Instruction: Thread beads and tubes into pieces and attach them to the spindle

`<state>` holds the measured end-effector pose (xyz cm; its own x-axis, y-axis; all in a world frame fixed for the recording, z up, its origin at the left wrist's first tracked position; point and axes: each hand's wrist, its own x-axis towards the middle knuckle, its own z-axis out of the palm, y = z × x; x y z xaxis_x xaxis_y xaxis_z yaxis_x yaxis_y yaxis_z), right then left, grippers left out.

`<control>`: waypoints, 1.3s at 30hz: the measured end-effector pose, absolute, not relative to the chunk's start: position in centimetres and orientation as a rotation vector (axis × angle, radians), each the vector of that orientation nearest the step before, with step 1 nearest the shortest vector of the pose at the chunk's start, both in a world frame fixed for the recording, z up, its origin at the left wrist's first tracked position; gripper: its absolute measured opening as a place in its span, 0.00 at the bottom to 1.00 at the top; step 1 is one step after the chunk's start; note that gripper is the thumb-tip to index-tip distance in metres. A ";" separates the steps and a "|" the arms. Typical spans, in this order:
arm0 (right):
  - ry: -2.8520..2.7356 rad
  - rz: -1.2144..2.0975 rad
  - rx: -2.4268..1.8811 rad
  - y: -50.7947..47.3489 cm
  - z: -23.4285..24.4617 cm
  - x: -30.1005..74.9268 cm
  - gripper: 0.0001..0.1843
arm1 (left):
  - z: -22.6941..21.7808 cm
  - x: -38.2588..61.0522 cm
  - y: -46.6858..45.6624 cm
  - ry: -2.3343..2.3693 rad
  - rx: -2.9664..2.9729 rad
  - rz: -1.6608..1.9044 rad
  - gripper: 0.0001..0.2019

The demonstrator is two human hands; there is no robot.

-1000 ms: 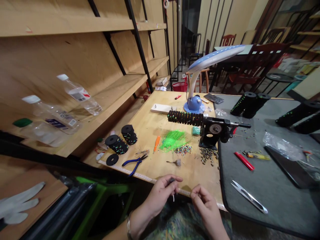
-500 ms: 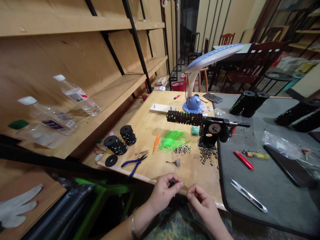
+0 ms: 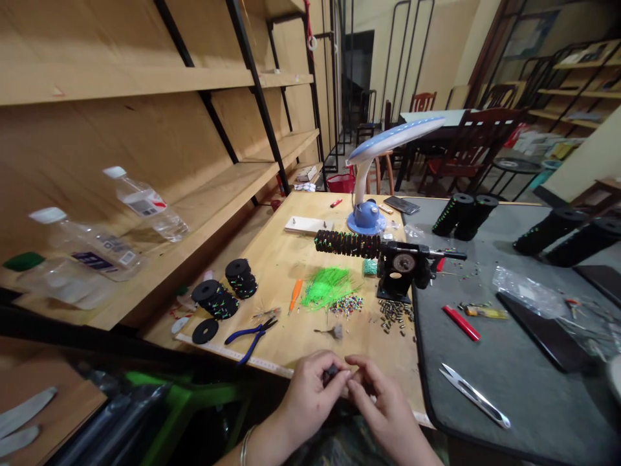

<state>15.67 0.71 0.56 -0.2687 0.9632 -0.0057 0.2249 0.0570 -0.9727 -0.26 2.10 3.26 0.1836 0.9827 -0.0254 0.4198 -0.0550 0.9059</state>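
My left hand (image 3: pixel 313 391) is closed in a pinch around a small dark piece (image 3: pixel 331 371), mostly hidden by the fingers. Beside it, fingertips almost meeting, my right hand (image 3: pixel 381 395) is pinched too; whatever it holds is too small to make out. Both hands are at the front edge of the wooden table (image 3: pixel 272 259). Just beyond them lies a grey fluffy tuft (image 3: pixel 336 331). Behind that are a pile of coloured beads (image 3: pixel 347 305), bright green strands (image 3: pixel 326 288) and small metal cylinders (image 3: pixel 395 316).
A black winding device (image 3: pixel 400 265) carries a wrapped black roll (image 3: pixel 347 244). Blue-handled pliers (image 3: pixel 251 336), an orange-handled tool (image 3: pixel 295 294) and black spools (image 3: pixel 215 301) lie left. Thread snips (image 3: pixel 475 396) and a red lighter-like object (image 3: pixel 460 323) rest on the grey mat (image 3: pixel 451 349). A lamp (image 3: pixel 367 217) stands behind.
My right hand has moved left, up against my left hand, so the fingertips come together. The camera view has tilted and shifted slightly; objects on the table stay in place.
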 end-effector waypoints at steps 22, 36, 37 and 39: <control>-0.552 1.293 -1.230 1.5 -5.2 17.1 0.25 | 4.2 7.8 13.1 1.310 2.403 0.193 0.09; -0.444 1.345 -1.123 1.5 -4.7 17.3 0.25 | 3.6 8.9 14.1 1.313 2.377 0.046 0.10; -0.421 1.350 -1.115 1.4 -4.7 17.3 0.25 | 4.1 8.6 13.8 1.292 2.368 0.081 0.09; -0.400 1.349 -1.107 1.4 -4.6 17.4 0.25 | 5.0 7.6 12.8 1.231 2.345 0.159 0.07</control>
<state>17.37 1.42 -4.56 0.2481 0.9034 -0.3496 -0.5671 -0.1572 -0.8085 7.59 12.80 5.02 0.5881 0.8001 -0.1179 0.7439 -0.4780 0.4671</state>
